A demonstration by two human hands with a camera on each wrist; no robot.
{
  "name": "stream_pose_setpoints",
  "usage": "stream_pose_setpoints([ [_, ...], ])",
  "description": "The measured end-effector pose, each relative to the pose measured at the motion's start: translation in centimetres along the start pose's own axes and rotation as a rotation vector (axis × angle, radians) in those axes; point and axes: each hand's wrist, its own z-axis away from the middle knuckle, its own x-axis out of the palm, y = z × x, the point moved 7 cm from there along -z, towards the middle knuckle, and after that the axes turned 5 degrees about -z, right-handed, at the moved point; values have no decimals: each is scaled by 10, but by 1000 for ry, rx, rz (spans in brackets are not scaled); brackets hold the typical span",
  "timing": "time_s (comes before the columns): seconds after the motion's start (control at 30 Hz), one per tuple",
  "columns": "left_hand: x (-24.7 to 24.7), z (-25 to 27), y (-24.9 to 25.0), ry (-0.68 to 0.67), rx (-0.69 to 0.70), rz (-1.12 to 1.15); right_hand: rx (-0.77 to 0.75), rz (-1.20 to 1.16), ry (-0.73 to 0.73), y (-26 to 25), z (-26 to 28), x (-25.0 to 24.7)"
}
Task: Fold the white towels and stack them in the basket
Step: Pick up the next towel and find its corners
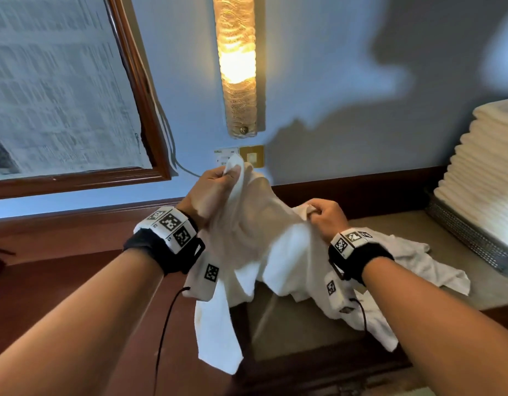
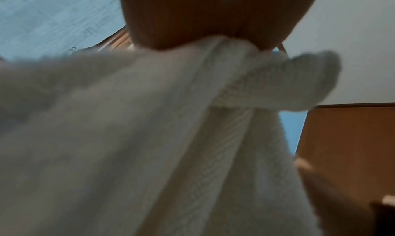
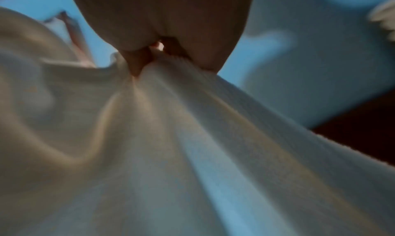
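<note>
A white towel (image 1: 255, 238) hangs crumpled in the air between both hands, above the table. My left hand (image 1: 218, 184) grips one bunched corner, raised higher near the wall. My right hand (image 1: 321, 215) pinches another edge, lower and to the right. In the left wrist view the towel (image 2: 149, 138) spills down from under the left hand (image 2: 213, 19). The right wrist view shows the right hand (image 3: 162, 36) pinching gathered folds of the towel (image 3: 171, 146). More loose white towels (image 1: 418, 264) lie on the table behind my right wrist. A metal mesh basket (image 1: 461, 232) at the far right holds a tall stack of folded white towels (image 1: 484, 172).
A beige-topped table (image 1: 390, 221) with a dark wood edge runs along a pale blue wall. A lit wall lamp (image 1: 238, 64), a switch plate (image 1: 251, 155) and a wood-framed panel (image 1: 61, 90) hang on the wall. Cables trail from both wristbands.
</note>
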Motion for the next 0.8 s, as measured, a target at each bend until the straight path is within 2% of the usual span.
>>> stream_pose_setpoints([
  [0.13, 9, 8, 3, 25, 1, 77, -326, -156, -55, -109, 7, 13],
  [0.23, 12, 17, 11, 20, 9, 189, -518, -27, 48, -169, 17, 1],
  [0.33, 7, 25, 22, 5, 37, 196, -590, 134, 110, -194, 28, -10],
  [0.5, -38, 39, 44, 56, 129, 120, -468, 248, -40, -165, 61, 12],
  [0.6, -59, 59, 55, 72, 164, 24, -306, 275, -31, -122, 71, 20],
  [0.7, -87, 88, 56, 99, 151, 32, -51, 220, -41, -82, 90, 23],
  [0.73, -97, 100, 56, 108, 147, 13, 0, 198, -16, -78, 97, 26],
  [0.8, -118, 127, 51, 137, 131, -34, -2, 144, 25, -93, 109, 40],
])
